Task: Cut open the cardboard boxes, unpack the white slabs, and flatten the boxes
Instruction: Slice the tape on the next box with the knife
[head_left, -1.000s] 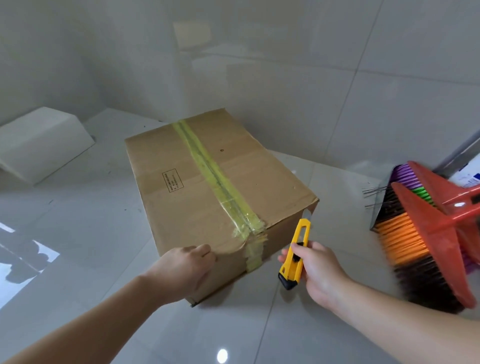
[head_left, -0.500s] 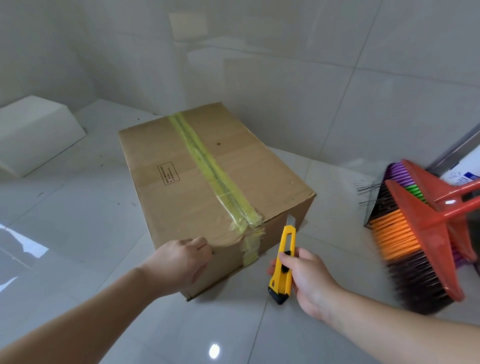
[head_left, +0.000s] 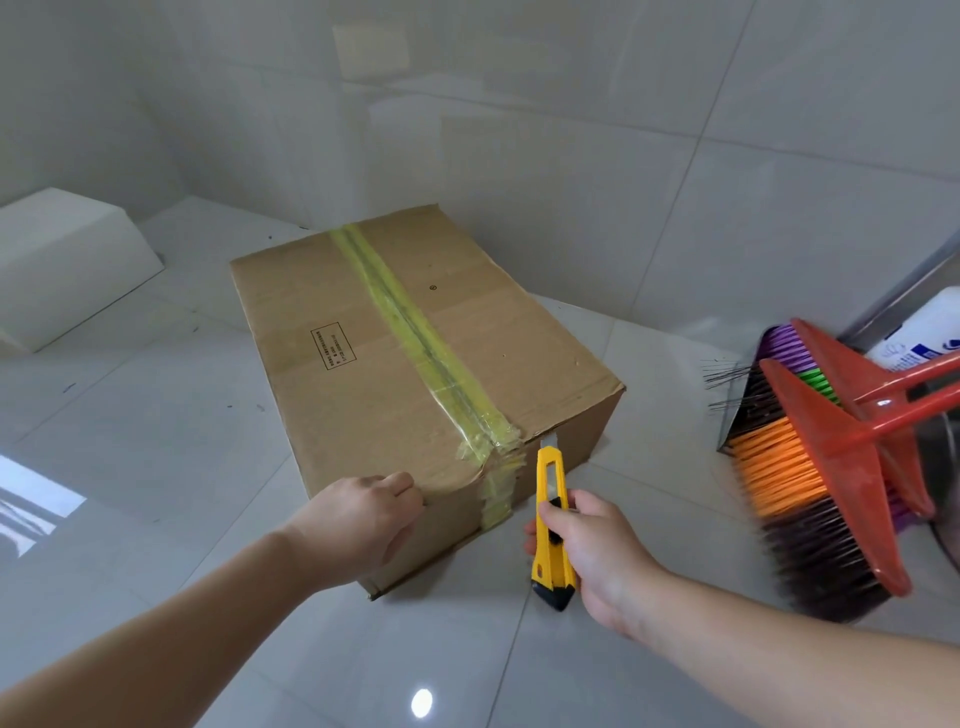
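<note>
On the tiled floor (head_left: 156, 467), the sealed cardboard box (head_left: 374, 364) is sat near the wall, flaps shut under a strip of yellow tape (head_left: 415, 343) run along the top seam and down the near face. No white slabs unpacked from it yet; a white block (head_left: 67, 265) is seen far left, well apart.

Change over the last second: the yellow utility knife (head_left: 551, 519) has been brought up and in from beside the box. The blade tip is now at the top near edge, just right of the tape end; contact cannot be confirmed. Judged: cut is about to be started, nothing slit yet.

Hands: left hand (head_left: 363, 514) is curled loosely and pressed against the near top corner, bracing the box. Right hand (head_left: 597, 556) is closed around the knife handle, thumb on the slider.

Edges and room: the tape at the near edge is crumpled and doubled, so snagging is likely there. Open floor is available left and in front. To the right, a red broom (head_left: 831, 467) is leaned near, limiting elbow swing. The bracing fingers are left of the tape line and should be kept there.
</note>
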